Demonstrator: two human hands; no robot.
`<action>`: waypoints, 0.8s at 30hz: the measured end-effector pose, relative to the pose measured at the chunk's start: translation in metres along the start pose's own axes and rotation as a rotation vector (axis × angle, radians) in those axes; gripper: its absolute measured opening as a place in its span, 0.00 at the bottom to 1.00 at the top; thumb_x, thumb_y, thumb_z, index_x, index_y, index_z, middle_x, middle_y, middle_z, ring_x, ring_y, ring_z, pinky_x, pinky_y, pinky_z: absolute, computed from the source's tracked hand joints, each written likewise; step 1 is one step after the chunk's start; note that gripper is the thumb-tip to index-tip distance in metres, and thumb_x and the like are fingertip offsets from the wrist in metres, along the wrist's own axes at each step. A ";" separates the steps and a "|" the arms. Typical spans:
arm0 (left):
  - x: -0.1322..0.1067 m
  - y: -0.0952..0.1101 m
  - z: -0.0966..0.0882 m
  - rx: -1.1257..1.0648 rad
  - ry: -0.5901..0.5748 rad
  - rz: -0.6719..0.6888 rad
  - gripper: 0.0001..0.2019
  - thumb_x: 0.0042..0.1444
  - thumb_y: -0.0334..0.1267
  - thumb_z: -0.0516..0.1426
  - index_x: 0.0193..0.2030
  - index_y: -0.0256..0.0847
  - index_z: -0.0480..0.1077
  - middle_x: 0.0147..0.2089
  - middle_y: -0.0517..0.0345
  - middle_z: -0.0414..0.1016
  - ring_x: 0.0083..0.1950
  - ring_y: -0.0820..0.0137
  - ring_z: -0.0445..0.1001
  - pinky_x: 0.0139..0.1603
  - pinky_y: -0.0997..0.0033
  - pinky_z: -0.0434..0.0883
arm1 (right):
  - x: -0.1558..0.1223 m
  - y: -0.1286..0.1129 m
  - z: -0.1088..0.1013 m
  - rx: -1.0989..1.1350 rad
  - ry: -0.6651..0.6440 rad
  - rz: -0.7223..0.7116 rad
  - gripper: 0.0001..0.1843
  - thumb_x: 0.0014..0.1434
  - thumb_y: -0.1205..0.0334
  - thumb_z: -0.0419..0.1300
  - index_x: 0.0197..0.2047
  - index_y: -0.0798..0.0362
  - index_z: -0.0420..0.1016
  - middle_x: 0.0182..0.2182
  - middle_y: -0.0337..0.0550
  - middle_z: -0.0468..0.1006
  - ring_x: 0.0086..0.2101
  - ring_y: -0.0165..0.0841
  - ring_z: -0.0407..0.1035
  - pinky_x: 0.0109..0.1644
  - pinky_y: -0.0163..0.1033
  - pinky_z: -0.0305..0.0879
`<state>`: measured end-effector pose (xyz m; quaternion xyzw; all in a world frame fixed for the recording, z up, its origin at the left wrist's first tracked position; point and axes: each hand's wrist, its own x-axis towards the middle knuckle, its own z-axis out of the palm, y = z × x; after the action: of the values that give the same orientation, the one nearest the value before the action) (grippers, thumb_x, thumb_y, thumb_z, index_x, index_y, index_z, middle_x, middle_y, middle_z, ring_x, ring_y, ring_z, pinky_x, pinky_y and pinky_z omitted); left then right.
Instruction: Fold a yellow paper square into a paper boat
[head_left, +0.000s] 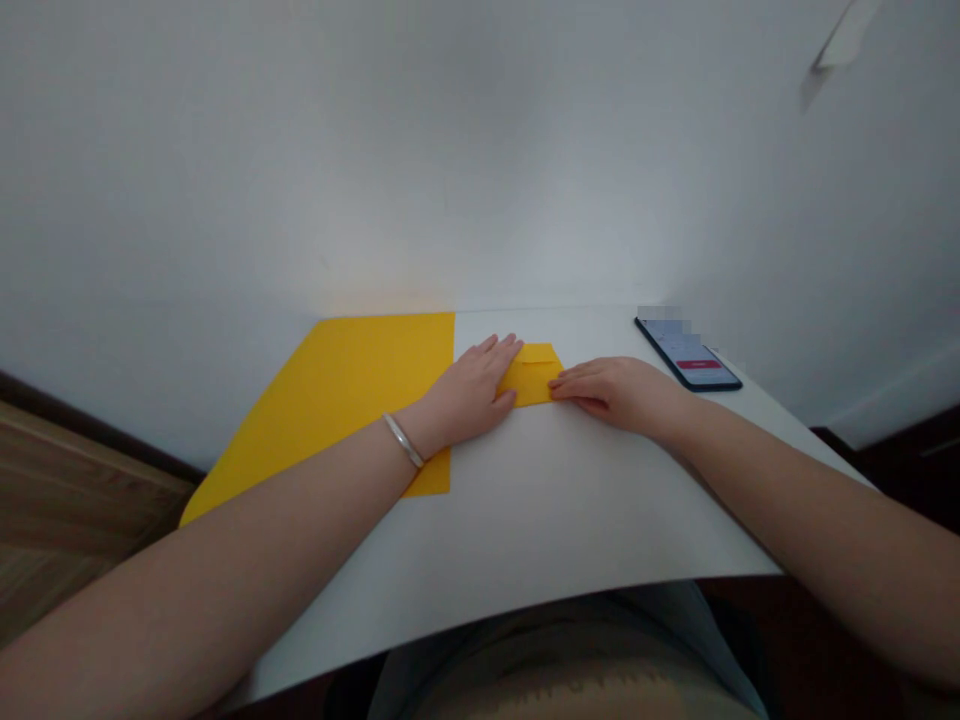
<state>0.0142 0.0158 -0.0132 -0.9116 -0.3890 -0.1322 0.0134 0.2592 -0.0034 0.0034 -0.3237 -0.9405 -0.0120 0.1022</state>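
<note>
A small piece of folded yellow paper (536, 380) lies on the white table, with a folded strip along its far edge. My left hand (480, 385) rests flat over its left side, fingers stretched out and thumb apart. At the paper's right edge, my right hand (619, 390) has its fingers pressed together on the corner. Part of the paper's left end is hidden under my left hand. A large yellow sheet (360, 385) lies to the left, partly beneath my left forearm.
The white table (585, 500) stands against a pale wall (480, 150). A phone (694, 358) with its screen lit lies at the back right. Wooden furniture (75, 510) is at the far left. The table's near edge is close to my body.
</note>
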 end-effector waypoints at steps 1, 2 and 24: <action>0.000 -0.001 0.001 0.007 -0.054 -0.013 0.27 0.62 0.37 0.46 0.67 0.32 0.53 0.70 0.43 0.52 0.70 0.57 0.51 0.67 0.54 0.54 | 0.000 0.001 0.001 0.009 0.005 -0.018 0.18 0.60 0.71 0.52 0.48 0.49 0.78 0.48 0.40 0.80 0.48 0.33 0.73 0.54 0.40 0.66; 0.000 -0.002 0.002 0.018 -0.103 -0.020 0.27 0.63 0.39 0.44 0.68 0.34 0.52 0.70 0.44 0.51 0.70 0.58 0.51 0.68 0.53 0.52 | 0.000 0.002 0.001 0.013 0.010 -0.026 0.19 0.59 0.72 0.53 0.48 0.49 0.78 0.48 0.40 0.79 0.48 0.33 0.73 0.55 0.40 0.66; 0.006 -0.006 0.001 0.103 -0.238 -0.002 0.28 0.68 0.48 0.36 0.70 0.39 0.47 0.72 0.47 0.46 0.72 0.59 0.46 0.68 0.48 0.46 | 0.009 -0.033 -0.001 -0.095 0.024 -0.012 0.20 0.63 0.65 0.51 0.55 0.45 0.74 0.53 0.45 0.74 0.52 0.39 0.67 0.53 0.46 0.66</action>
<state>0.0143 0.0241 -0.0126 -0.9185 -0.3951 -0.0031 0.0139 0.2320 -0.0241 0.0079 -0.3224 -0.9395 -0.0611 0.0978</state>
